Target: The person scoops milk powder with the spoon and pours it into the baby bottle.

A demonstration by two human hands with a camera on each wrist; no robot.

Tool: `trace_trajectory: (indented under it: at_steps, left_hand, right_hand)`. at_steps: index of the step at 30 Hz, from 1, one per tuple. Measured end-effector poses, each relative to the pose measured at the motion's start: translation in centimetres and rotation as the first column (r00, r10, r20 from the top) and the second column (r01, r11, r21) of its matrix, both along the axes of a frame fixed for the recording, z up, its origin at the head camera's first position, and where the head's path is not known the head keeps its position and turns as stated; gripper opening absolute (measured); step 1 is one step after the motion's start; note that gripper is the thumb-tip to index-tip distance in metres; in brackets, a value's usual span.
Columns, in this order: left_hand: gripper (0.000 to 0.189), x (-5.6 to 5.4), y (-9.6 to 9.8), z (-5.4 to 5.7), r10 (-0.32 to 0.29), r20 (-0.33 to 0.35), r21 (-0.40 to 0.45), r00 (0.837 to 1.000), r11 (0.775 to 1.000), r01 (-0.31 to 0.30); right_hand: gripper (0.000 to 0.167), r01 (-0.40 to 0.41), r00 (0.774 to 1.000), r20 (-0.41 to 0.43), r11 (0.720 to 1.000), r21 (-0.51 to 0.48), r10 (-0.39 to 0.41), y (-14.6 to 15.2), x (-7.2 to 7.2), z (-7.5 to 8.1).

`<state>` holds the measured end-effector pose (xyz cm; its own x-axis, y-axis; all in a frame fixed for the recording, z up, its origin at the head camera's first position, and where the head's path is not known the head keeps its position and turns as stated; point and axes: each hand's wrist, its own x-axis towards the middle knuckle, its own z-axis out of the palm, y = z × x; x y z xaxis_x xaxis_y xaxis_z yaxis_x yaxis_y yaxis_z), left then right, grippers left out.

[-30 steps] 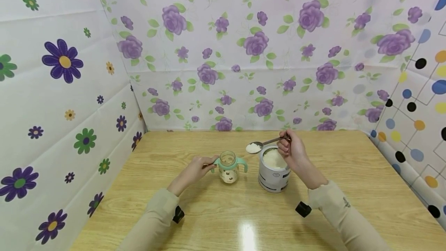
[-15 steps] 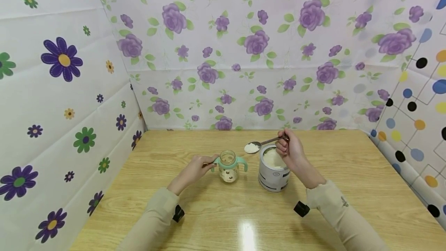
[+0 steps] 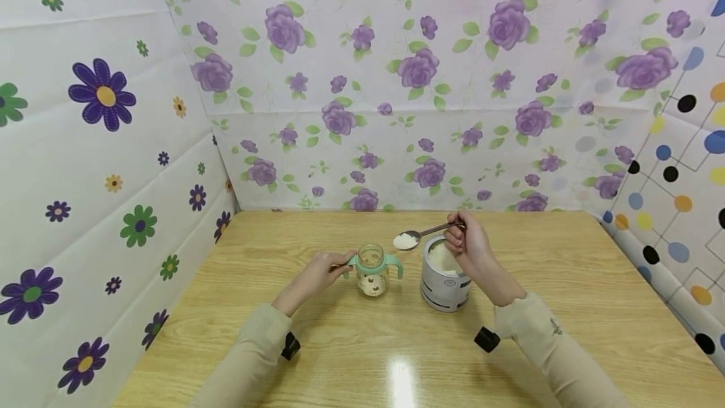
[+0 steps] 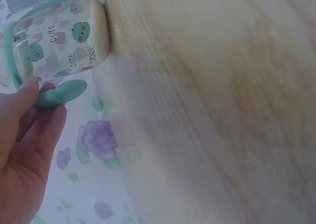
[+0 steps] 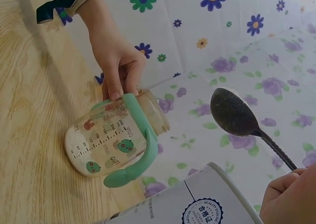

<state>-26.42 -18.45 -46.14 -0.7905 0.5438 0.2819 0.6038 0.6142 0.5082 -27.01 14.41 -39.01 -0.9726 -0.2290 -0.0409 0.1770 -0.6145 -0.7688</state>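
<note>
My left hand [image 3: 321, 274] pinches one green handle [image 4: 66, 93] of a clear baby bottle [image 3: 372, 279], which stands upright on the table without a lid. Cartoon prints and a measuring scale mark its wall, and pale contents show low inside. In my right hand [image 3: 471, 245] is a metal spoon [image 3: 433, 230], gripped by the end of its handle. White powder [image 3: 405, 241] heaps in the spoon's bowl, which is above the table between bottle and can. Below that hand stands an open white can [image 3: 445, 291], with cream-coloured powder [image 3: 443, 258] inside.
The wooden table [image 3: 362, 345] carries the bottle and can side by side. A flowered cloth wall [image 3: 362, 112] rises at its back edge, with patterned cloth at left and right. A black wrist camera [image 3: 487, 339] hangs below the right sleeve.
My right hand has moved slightly left with the loaded spoon, bringing its bowl nearer the bottle. The left hand, bottle and can have stayed in place.
</note>
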Motion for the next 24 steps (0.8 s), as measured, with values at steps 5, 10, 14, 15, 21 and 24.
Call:
trace_trajectory:
  at_steps: [5, 10, 14, 15, 21, 24]
  left_hand:
    - [0.039, 0.1, -0.1, 0.0, 0.002, 0.021, 0.009, 1.000, 1.000, -0.002]
    - [0.036, 0.1, -0.1, 0.1, 0.003, 0.013, 0.010, 1.000, 1.000, -0.004]
    - [0.035, 0.1, -0.1, 0.1, 0.002, 0.009, 0.016, 1.000, 1.000, -0.002]
    - [0.035, 0.1, -0.1, 0.1, -0.001, 0.008, 0.017, 1.000, 1.000, 0.000]
    - [0.039, 0.0, -0.1, -0.1, -0.003, 0.012, 0.018, 1.000, 1.000, 0.003]
    - [0.039, 0.0, -0.1, -0.1, 0.002, 0.023, 0.021, 1.000, 1.000, -0.002]
  right_hand:
    - [0.040, 0.000, 1.000, 0.002, 1.000, 0.008, 0.000, -0.2, -0.1, -0.1]
    - [0.042, -0.011, 1.000, -0.004, 1.000, 0.014, 0.011, -0.5, 0.0, 0.0]
    - [0.042, -0.024, 1.000, -0.002, 1.000, 0.013, 0.024, -0.7, 0.0, -0.1]
    - [0.042, -0.023, 1.000, 0.000, 1.000, 0.016, 0.023, -0.8, 0.0, -0.1]
    - [0.041, -0.029, 1.000, -0.009, 0.999, 0.023, 0.029, -1.1, 0.0, -0.2]
    - [0.041, -0.028, 1.000, -0.014, 0.999, 0.025, 0.028, -1.2, 0.0, -0.2]
